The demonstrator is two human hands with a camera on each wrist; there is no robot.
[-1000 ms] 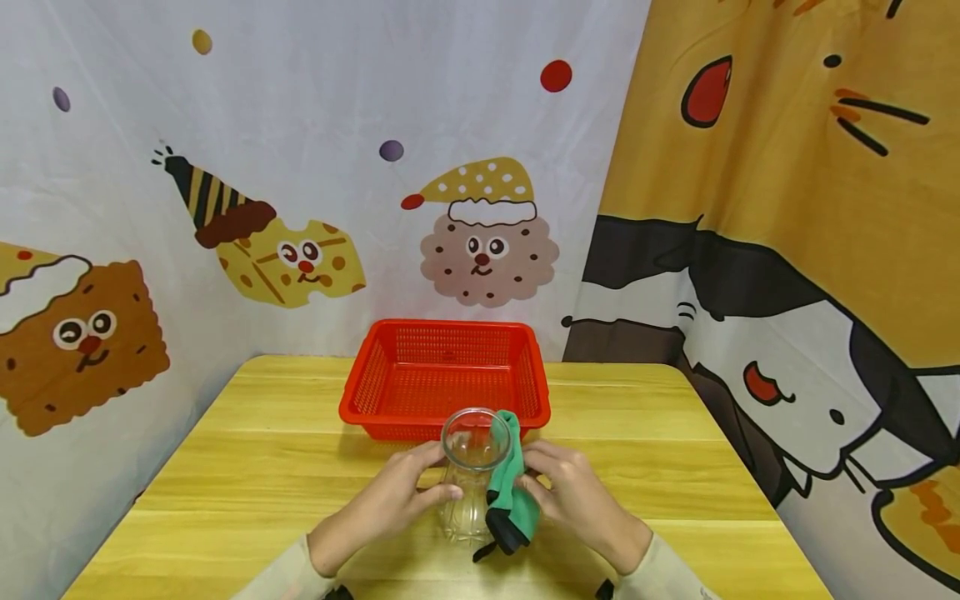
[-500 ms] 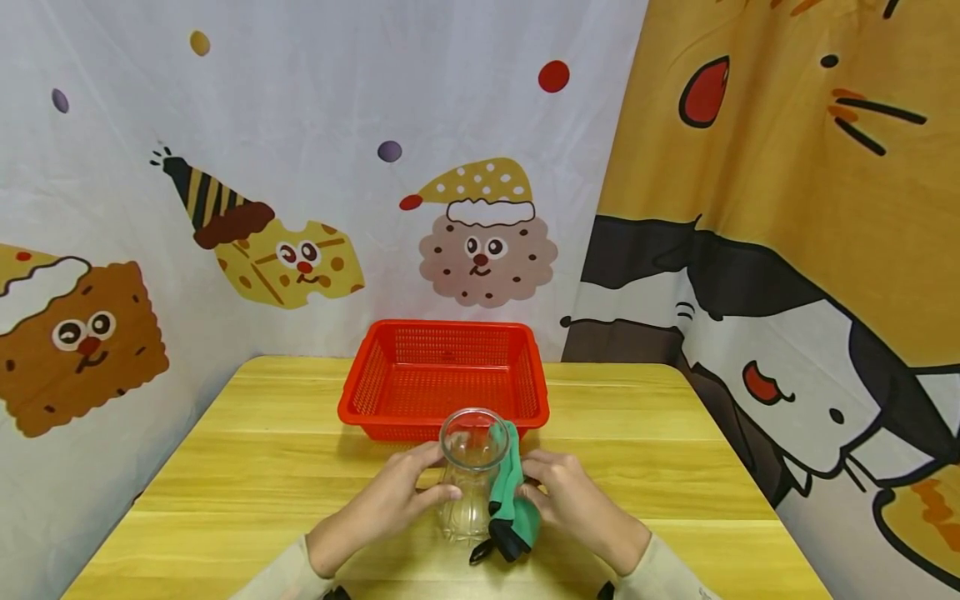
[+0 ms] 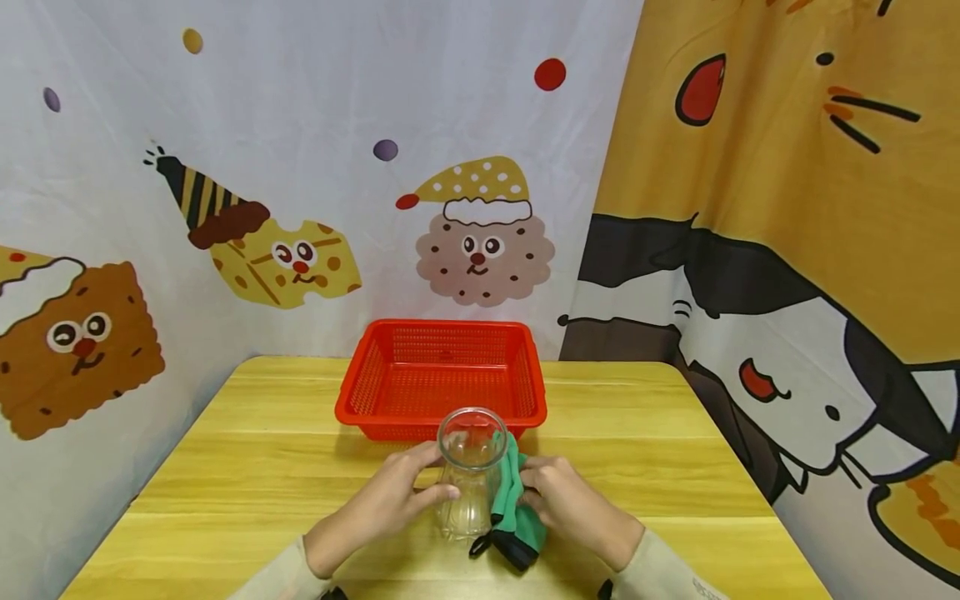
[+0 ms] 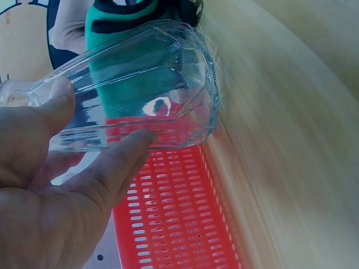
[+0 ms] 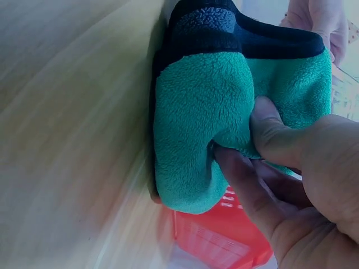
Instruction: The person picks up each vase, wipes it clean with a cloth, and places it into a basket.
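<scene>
A clear glass vase with a round rim and faceted sides stands upright on the wooden table in the head view. My left hand holds its left side, with the thumb in front and the fingers reaching around behind. A folded green cloth with black edging hangs against the vase's right side. My right hand pinches it between thumb and fingers; the right wrist view shows the plush cloth bunched at the pinch. Through the glass, the left wrist view shows the green cloth behind.
A red plastic basket with perforated walls sits just behind the vase, at the back of the wooden table. A cartoon-printed curtain hangs behind the table and along its sides.
The cloth has slid down along the vase's right side, its top end now lower beside the rim. My right hand has shifted slightly downward with it. The vase and left hand keep their places.
</scene>
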